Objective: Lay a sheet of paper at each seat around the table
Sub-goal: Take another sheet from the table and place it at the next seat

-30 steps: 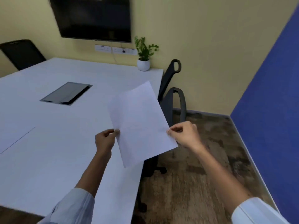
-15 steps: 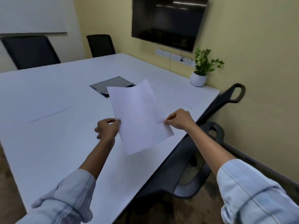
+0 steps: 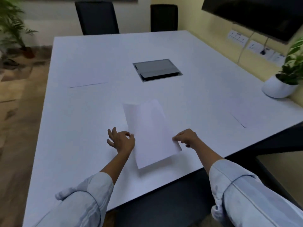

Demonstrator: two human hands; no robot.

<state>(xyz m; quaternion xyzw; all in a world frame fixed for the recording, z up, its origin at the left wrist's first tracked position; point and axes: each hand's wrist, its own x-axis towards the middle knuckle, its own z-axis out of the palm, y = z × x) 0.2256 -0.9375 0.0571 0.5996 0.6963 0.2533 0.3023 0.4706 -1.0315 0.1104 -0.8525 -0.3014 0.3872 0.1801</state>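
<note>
Two sheets already down — left (image 3: 88,85) and right (image 3: 237,118) sides; third sheet (image 3: 152,133) low over table (image 3: 98,54), near edge; right hand (image 3: 186,138) pinching it, left hand (image 3: 121,140) spread, letting go; far seats (image 3: 98,17) apparently unserved.

The table (image 3: 98,63) is showing a smooth, matt white top, with a dull grey metal-looking hatch (image 3: 156,69) set flush in it. The sheet (image 3: 152,133) is reading as thin matt white paper, curling slightly, and the sleeves (image 3: 255,197) are looking like soft, creased pale cloth. The floor (image 3: 19,122) is showing a wood-grain finish, the pot (image 3: 277,88) is gleaming like smooth glazed ceramic, and the screen (image 3: 262,12) is looking glossy black.
</note>
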